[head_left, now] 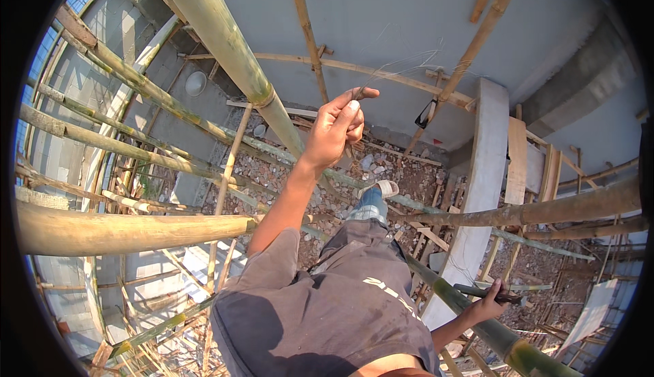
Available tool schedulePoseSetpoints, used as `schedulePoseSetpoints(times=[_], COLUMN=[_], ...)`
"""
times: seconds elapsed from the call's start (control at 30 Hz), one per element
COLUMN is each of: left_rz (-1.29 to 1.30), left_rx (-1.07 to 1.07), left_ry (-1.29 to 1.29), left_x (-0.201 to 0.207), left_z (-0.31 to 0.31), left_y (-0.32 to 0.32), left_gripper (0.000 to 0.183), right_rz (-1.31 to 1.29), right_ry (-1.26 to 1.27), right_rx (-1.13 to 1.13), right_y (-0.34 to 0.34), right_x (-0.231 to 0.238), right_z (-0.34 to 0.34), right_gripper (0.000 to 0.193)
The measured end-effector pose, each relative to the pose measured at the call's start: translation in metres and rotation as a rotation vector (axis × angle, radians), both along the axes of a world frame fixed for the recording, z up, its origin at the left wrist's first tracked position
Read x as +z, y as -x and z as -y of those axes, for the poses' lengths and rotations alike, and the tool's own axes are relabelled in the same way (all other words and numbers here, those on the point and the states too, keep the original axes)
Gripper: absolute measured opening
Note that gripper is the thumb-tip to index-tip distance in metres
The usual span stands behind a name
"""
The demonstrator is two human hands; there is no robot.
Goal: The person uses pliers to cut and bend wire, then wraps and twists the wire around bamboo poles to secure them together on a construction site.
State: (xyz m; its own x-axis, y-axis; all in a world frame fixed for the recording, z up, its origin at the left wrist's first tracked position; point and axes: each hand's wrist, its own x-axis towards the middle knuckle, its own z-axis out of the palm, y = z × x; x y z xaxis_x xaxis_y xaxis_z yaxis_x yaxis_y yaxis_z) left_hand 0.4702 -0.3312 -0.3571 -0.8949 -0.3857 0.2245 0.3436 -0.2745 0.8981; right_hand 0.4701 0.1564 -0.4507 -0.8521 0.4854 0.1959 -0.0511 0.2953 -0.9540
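Note:
My left hand (338, 130) is raised in front of me, beside a thick upright bamboo pole (246, 70). Its thumb and fingers are pinched around thin wire (402, 67), whose loose strands trail off to the upper right. Low on the right, my right hand (486, 303) is closed around a long, dark tool (477, 291); its exact kind does not show. That hand is just above a slanting green bamboo pole (501, 339). More fine wire hangs faintly near the pale concrete beam.
Horizontal bamboo poles (136, 232) (579, 203) cross on both sides of me. A pale concrete beam (485, 152) runs to the right of my legs. Far below lies ground strewn with rubble (388, 162). A grey wall (395, 9) stands ahead, and my sandalled foot (380, 187) is above the rubble.

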Motion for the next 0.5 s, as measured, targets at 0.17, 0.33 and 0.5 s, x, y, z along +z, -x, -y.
schedulePoseSetpoints(times=[0.17,0.33,0.5], left_rz=[-0.035,0.038,-0.136], left_rx=[0.070,0.052,0.094], left_ry=[0.057,0.200,0.088], left_x=[-0.001,0.018,0.065], left_z=[0.003,0.006,0.015], left_y=[-0.018,-0.028,-0.029], left_gripper=[0.032,0.033,0.037], right_rz=[-0.031,-0.167,0.035], right_ry=[-0.063,0.052,0.156], right_rx=[0.014,0.087,-0.075], right_y=[0.019,0.042,0.023], right_x=[-0.034,-0.077,-0.059], right_z=[-0.020,-0.023,0.008], right_gripper=[0.025,0.072,0.051])
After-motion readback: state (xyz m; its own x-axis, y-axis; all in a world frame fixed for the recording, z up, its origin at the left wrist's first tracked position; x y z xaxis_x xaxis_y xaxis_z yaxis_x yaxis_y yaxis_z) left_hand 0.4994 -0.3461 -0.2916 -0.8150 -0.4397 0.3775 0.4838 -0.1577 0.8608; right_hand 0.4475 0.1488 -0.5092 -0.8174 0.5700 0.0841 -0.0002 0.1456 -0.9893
